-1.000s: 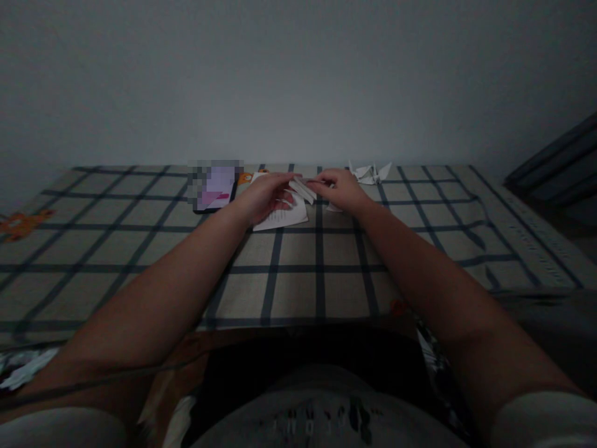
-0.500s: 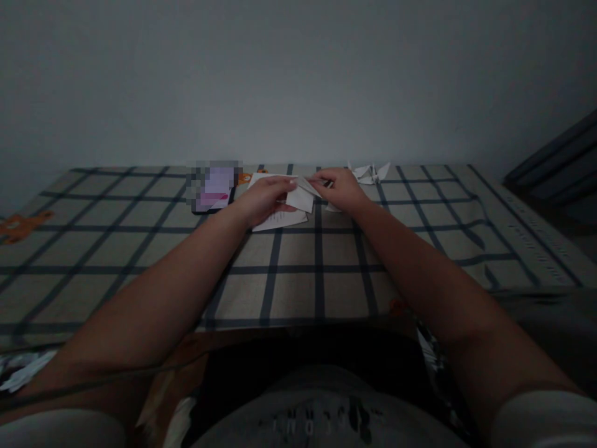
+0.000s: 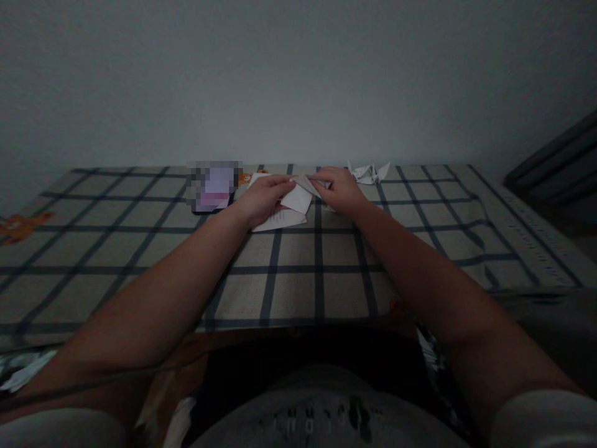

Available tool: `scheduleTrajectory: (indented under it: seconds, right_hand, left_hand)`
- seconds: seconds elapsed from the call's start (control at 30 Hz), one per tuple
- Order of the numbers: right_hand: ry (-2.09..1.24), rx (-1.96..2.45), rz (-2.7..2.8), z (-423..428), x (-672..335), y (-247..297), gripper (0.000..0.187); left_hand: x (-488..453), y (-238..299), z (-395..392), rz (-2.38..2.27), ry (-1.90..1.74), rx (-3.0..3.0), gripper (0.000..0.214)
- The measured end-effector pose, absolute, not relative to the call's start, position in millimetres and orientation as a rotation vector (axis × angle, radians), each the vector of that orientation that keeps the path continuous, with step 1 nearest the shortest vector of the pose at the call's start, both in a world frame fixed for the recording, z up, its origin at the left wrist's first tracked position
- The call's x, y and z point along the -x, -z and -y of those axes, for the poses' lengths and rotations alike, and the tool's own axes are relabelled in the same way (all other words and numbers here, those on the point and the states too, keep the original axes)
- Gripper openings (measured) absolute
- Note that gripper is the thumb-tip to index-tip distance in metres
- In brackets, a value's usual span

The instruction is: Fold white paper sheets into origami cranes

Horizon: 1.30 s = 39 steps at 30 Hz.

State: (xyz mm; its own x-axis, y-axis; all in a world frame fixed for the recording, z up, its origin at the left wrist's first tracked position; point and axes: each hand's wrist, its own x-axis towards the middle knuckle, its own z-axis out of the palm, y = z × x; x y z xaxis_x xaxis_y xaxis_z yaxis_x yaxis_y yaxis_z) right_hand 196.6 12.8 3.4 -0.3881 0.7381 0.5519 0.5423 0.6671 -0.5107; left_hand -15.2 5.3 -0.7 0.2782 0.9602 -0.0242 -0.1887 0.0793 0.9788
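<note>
A small folded white paper (image 3: pixel 298 195) is held up between both hands at the far middle of a checked cloth (image 3: pixel 298 274). My left hand (image 3: pixel 260 198) pinches its left edge. My right hand (image 3: pixel 338 188) pinches its upper right corner, fingers closed. A flat printed white sheet (image 3: pixel 280 219) lies on the cloth under my left hand. The light is dim.
A phone (image 3: pixel 214 186) with a lit screen lies left of my hands. Folded white paper cranes (image 3: pixel 369 172) stand by the wall, right of my right hand. An orange figure (image 3: pixel 21 224) is printed at the cloth's left edge. A dark object (image 3: pixel 555 165) is at far right.
The folded paper has opened from a thin edge-on strip into a wider flap facing me. Both hands have stayed in place, only their fingers working.
</note>
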Motion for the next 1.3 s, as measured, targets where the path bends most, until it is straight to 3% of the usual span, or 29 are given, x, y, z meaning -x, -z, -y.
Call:
scheduleTrajectory:
  seconds: [0.23,0.47,0.67,0.97,1.3]
  right_hand:
    - [-0.72,1.131,1.706,-14.8,-190.2,-2.0,0.03]
    - [-1.039,1.116,1.579,-14.0,-187.0,-3.5,0.024]
    - [-1.055,1.163,1.458,-17.7,-190.1,-4.7,0.022]
    - [-1.111,1.146,1.117,-14.0,-191.0,-12.6,0.023]
    - [-1.192,1.094,1.084,-20.4,-196.3,-6.6,0.023]
  left_hand:
    - [18.1,-2.2,-4.4,-0.827,-1.066,-1.189,0.036]
    - [18.5,-3.0,-6.7,-0.845,-1.141,-1.161,0.039]
    - [20.2,1.2,-7.6,-0.951,-1.171,-1.311,0.045]
    - [35.7,4.8,-20.2,-0.924,-1.257,-2.091,0.058]
    - [36.1,4.7,-19.4,-1.018,-1.27,-1.965,0.049]
